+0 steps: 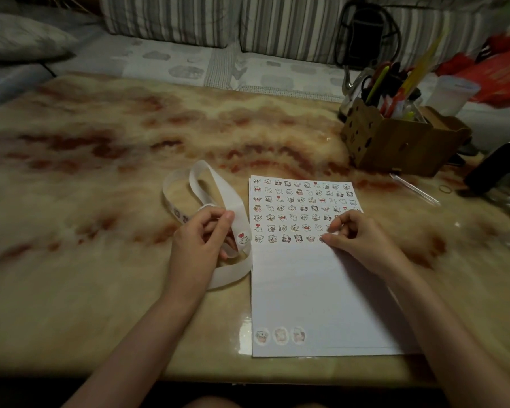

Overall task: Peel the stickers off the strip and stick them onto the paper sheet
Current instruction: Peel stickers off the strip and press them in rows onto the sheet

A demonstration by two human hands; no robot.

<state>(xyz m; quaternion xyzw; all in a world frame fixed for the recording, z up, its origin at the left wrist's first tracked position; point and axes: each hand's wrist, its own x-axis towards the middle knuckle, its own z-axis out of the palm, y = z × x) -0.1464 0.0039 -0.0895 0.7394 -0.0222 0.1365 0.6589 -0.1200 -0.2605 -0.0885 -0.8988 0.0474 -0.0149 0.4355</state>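
Note:
A white paper sheet [301, 290] lies on the marble table, its upper part covered with several rows of small cartoon stickers [301, 207]. Three more stickers [280, 335] sit at its lower left corner. A long white sticker strip [206, 184] curls in loops to the left of the sheet. My left hand [200, 240] grips the strip beside a red-heart sticker [242, 238]. My right hand [357, 234] rests on the sheet, with thumb and forefinger pressed at the right end of the lowest sticker row; I cannot tell whether a sticker is under them.
A brown cardboard box [395, 142] full of pens and scissors stands at the back right. A clear pen [415, 188] and a rubber band [445, 189] lie near it. A dark object [495, 163] sits at the right edge. A striped sofa runs behind the table.

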